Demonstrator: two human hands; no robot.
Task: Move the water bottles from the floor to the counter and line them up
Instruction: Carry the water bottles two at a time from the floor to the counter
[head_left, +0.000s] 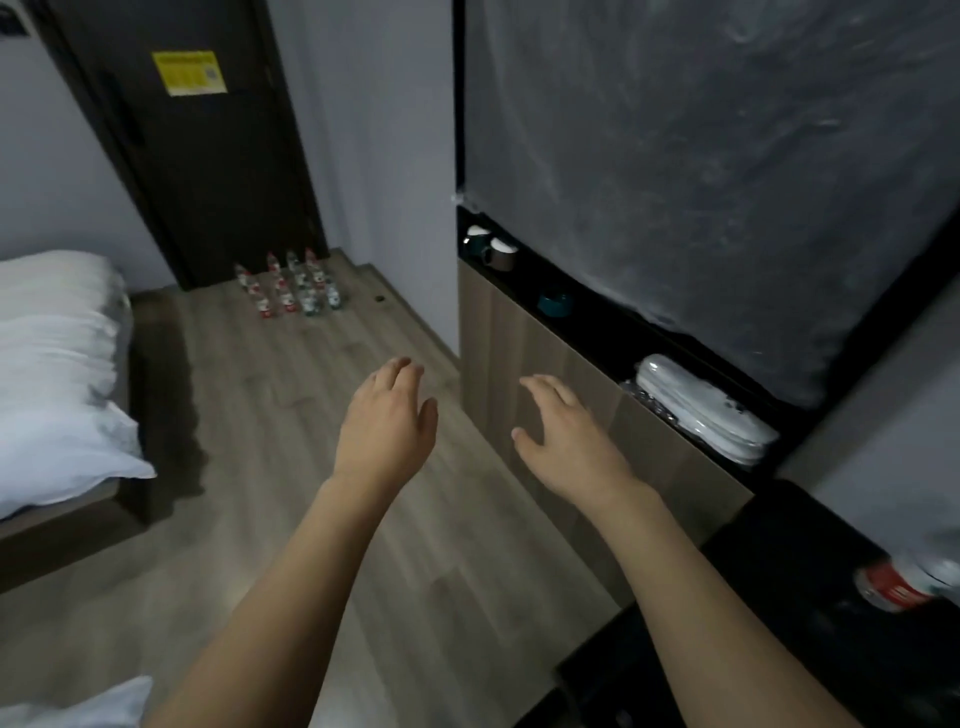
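Several small water bottles (291, 288) with red and green labels stand in rows on the wooden floor by the dark door. One bottle with a red label (896, 584) lies at the right edge on the black counter (789, 561). My left hand (387, 421) and my right hand (566, 431) reach forward in mid-air, palms down, fingers relaxed, holding nothing. Both are far from the floor bottles.
A bed with white bedding (57, 379) fills the left side. On the right a wood-fronted cabinet (524, 364) has a dark shelf holding mugs (491, 249), a teal dish (555, 302) and wrapped white slippers (701, 410). A dark door (197, 171) stands behind the bottles.
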